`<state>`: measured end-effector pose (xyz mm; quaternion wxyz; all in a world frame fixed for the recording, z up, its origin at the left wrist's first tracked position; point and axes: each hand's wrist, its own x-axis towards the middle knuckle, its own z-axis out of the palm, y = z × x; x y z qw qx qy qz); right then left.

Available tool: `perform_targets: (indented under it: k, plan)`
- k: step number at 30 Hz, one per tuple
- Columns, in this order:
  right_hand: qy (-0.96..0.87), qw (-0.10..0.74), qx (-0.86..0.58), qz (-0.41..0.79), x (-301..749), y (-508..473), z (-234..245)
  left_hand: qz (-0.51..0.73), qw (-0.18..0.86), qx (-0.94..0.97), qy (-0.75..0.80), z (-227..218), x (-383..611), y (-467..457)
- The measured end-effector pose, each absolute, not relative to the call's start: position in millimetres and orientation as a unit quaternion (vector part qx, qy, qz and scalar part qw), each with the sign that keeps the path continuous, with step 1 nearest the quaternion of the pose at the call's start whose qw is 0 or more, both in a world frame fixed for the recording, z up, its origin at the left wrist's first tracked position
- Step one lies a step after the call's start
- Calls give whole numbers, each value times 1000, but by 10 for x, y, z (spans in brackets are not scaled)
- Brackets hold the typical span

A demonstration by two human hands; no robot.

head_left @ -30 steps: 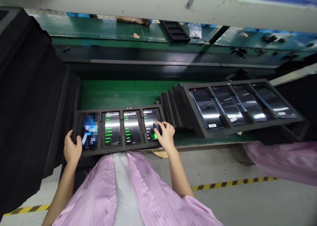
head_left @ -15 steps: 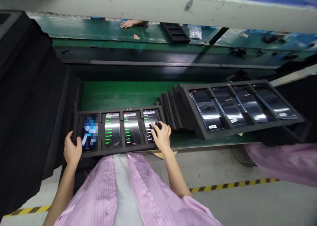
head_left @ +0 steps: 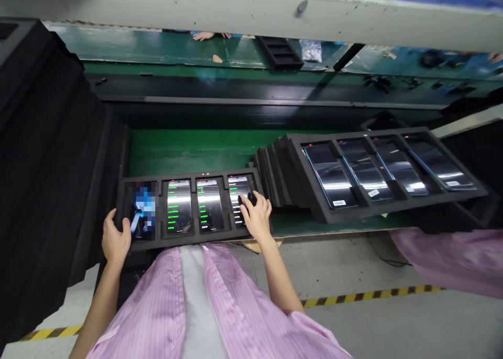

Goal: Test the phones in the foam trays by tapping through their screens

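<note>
A black foam tray (head_left: 161,241) lies in front of me with phones in its compartments. The two middle phones (head_left: 179,207) (head_left: 210,204) show lists of green text on lit screens. At the left end, the phone (head_left: 137,220) has a blue picture, partly blurred out. My left hand (head_left: 117,238) is closed on the tray's left end, thumb near the front corner and fingers along the side. Over the rightmost phone (head_left: 234,191), my right hand (head_left: 257,215) has its fingers apart. Its thumb side is at the lit text screen; dark patches at the fingertips are unclear.
To the right, a stack of black foam trays (head_left: 275,165) carries a tilted top tray (head_left: 369,209) with several dark-screened phones (head_left: 332,175). Tall black foam stacks (head_left: 43,154) stand at left. Beyond a rail (head_left: 236,8), another person's hands (head_left: 204,35) rest on a green bench.
My hands and the tray stay almost in place; the view shifts very slightly. Across the bench, the other person's hands have moved, and a second hand now shows there.
</note>
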<state>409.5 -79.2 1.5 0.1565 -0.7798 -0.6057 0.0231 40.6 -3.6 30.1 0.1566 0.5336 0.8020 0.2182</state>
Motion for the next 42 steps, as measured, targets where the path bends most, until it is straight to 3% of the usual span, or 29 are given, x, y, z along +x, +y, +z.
perform_targets:
  k: [7, 18, 32, 42]
  plan:
    - [-557, 231, -795, 64, 4169, -850, -29, 226, 154, 537, 798, 288, 398, -38]
    - [-605, 179, -773, 68, 4215, -916, -70, 232, 149, 544, 792, 278, 386, -36]
    - [-577, 266, -772, 32, 4253, -933, -75, 217, 159, 534, 801, 328, 422, -30]
    - [-593, 260, -761, 41, 4237, -938, -47, 215, 158, 535, 801, 352, 444, -38]
